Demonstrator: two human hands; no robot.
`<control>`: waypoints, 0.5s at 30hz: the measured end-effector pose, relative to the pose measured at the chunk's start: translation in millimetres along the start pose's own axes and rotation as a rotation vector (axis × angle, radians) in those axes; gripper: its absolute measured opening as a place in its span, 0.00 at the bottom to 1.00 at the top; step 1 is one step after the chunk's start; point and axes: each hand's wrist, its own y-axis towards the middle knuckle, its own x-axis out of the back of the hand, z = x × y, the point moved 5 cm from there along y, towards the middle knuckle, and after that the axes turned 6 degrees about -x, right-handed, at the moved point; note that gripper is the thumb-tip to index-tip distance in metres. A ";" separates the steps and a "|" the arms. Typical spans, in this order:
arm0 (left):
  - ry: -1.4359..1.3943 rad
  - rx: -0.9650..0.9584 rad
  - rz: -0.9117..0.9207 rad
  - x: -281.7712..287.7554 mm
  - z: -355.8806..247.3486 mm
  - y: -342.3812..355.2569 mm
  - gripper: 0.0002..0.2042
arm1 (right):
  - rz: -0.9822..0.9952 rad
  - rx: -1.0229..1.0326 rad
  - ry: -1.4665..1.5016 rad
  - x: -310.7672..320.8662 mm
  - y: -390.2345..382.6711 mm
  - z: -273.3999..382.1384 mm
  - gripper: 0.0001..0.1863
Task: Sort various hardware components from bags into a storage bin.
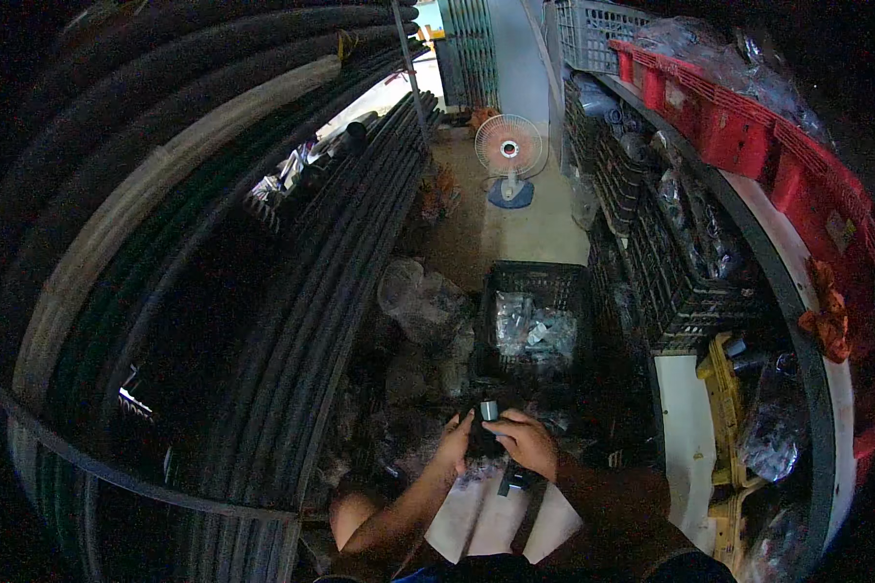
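In the lower middle, a short grey cylinder that looks like a pipe fitting [489, 410] stands out against the dark floor area. My right hand [527, 444] comes at it from the right, fingers curled, with thumb and fingertips at its lower end. Close by on the left, my left hand [453, 445] is closed around something dark, whose kind is lost in the shadow between the hands. Below them lies a dark flat piece [520, 478] near my lap. A black plastic crate [537, 269] just beyond my hands holds small parts in clear bags [535, 330].
Racked long dark pipes [311, 321] run along the left. Clear bags [418, 296] lie left of the crate. On the right stand stacked black crates [671, 282], a yellow crate [724, 408] and red crates [749, 126] on a shelf. Farther off, a fan [509, 155] stands on the floor.
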 end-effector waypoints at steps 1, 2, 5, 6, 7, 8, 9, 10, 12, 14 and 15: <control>-0.083 0.019 -0.010 0.6 2.7 1.2 0.08 | -0.012 0.031 -0.022 -0.9 0.2 0.4 0.16; -0.163 0.023 -0.031 1.9 4.1 0.9 0.07 | -0.013 0.001 -0.015 -3.3 0.8 -1.3 0.16; -0.157 -0.030 0.029 -2.5 -6.3 3.3 0.07 | -0.125 -0.051 0.035 -2.3 4.5 -7.2 0.14; -0.198 -0.070 0.089 -6.1 -11.8 1.2 0.07 | -0.162 -0.147 0.150 0.2 6.5 -15.3 0.15; 0.054 -0.230 0.086 -5.9 -23.0 0.1 0.08 | -0.184 -0.258 0.259 2.1 6.5 -23.7 0.15; 0.319 -0.389 0.083 -6.4 -32.9 -2.2 0.08 | -0.198 -0.244 0.263 6.3 5.5 -24.5 0.15; 0.598 -0.470 0.041 -4.1 -36.2 -5.0 0.12 | -0.107 -0.298 0.409 6.0 5.7 -27.3 0.18; 0.598 -0.470 0.040 -0.5 -35.9 -1.0 0.12 | 0.015 -0.411 0.525 1.7 5.9 -29.8 0.22; 0.550 -0.426 0.245 0.6 -24.1 14.7 0.18 | 0.049 -0.323 0.547 9.6 5.4 -19.8 0.26; 0.546 -0.474 0.142 11.9 -9.0 28.0 0.22 | 0.151 -0.190 0.253 10.6 4.8 -9.7 0.26; 0.578 -0.391 0.004 22.7 1.3 34.2 0.26 | 0.161 -0.250 0.244 8.7 4.2 -13.0 0.26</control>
